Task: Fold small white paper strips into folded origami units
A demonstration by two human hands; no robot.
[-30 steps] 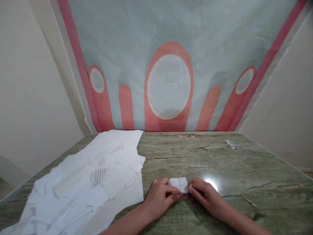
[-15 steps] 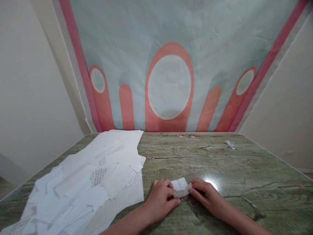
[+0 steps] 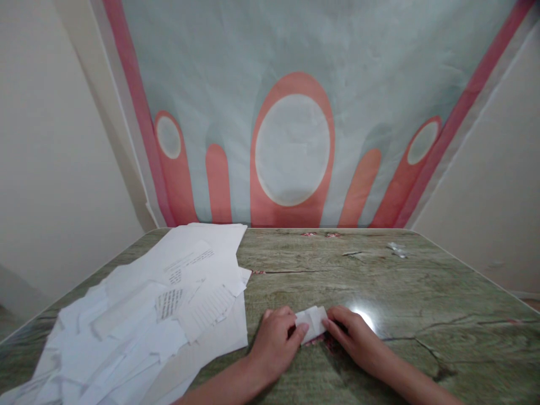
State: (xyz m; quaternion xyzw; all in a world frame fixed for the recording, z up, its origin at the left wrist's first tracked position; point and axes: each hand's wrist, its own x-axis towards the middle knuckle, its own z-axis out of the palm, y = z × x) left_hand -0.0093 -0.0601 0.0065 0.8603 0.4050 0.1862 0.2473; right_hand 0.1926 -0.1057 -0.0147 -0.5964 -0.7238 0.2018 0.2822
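A small folded white paper (image 3: pixel 312 323) lies on the green marbled table (image 3: pixel 379 292) near its front edge. My left hand (image 3: pixel 276 340) pinches the paper's left side, fingers curled with the thumb on top. From the other side my right hand (image 3: pixel 352 337) grips the paper's right edge between fingertips. Both hands rest low on the tabletop, close together, with the paper between them.
A loose pile of white sheets and strips (image 3: pixel 160 304), some printed, covers the table's left half. Small paper scraps (image 3: pixel 396 249) lie at the far right. A pale blue cloth with red arches (image 3: pixel 291 140) hangs behind the table.
The paper's near edge has been folded up and over, so the piece looks narrower and more doubled. Both hands shifted slightly inward; the pile stayed put.
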